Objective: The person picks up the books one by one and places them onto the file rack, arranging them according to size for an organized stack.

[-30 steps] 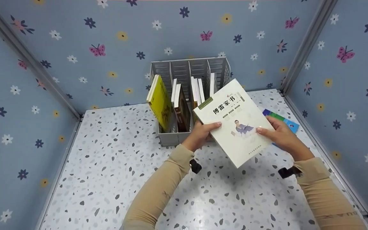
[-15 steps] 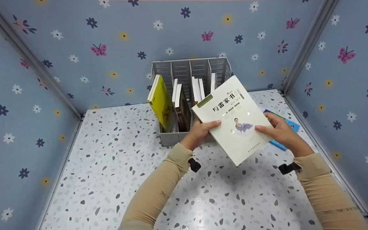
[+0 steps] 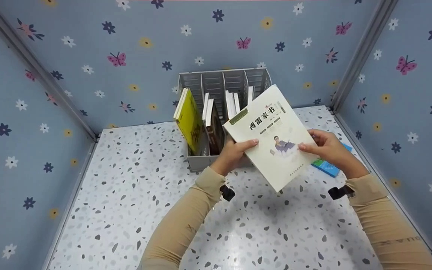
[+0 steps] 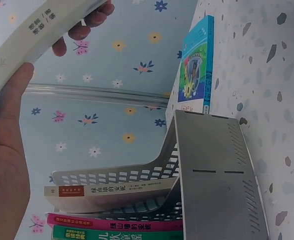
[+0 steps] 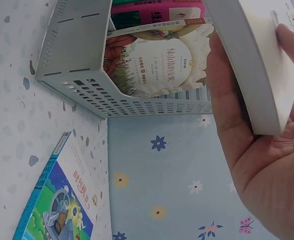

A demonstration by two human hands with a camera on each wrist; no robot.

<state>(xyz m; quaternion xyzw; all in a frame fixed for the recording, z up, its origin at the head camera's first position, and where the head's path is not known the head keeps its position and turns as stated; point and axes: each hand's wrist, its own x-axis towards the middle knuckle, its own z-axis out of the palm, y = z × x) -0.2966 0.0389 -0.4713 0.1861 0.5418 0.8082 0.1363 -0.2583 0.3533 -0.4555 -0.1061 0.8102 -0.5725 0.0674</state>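
A cream-white paperback book point(image 3: 272, 138) is held up, tilted, in front of the organizer, its cover facing the head camera. My left hand point(image 3: 234, 152) grips its left edge, thumb on the cover and fingers behind. On the opposite edge, my right hand point(image 3: 328, 148) pinches it the same way. The right wrist view shows the page block of the book point(image 5: 251, 70) between thumb and fingers. Behind stands a grey slotted file organizer point(image 3: 201, 163) with books upright in its compartments, including a yellow book point(image 3: 189, 123) at the left and a brown one point(image 3: 215, 131) beside it.
A blue and green book point(image 3: 330, 167) lies on the speckled white tabletop point(image 3: 133, 210), right of the organizer and partly hidden by the right hand. Flower-patterned panels point(image 3: 144, 75) enclose the table at the back and both sides.
Both hands have raised the cream-white book slightly, up and a little to the left. More of the lower part of the blue and green book shows now.
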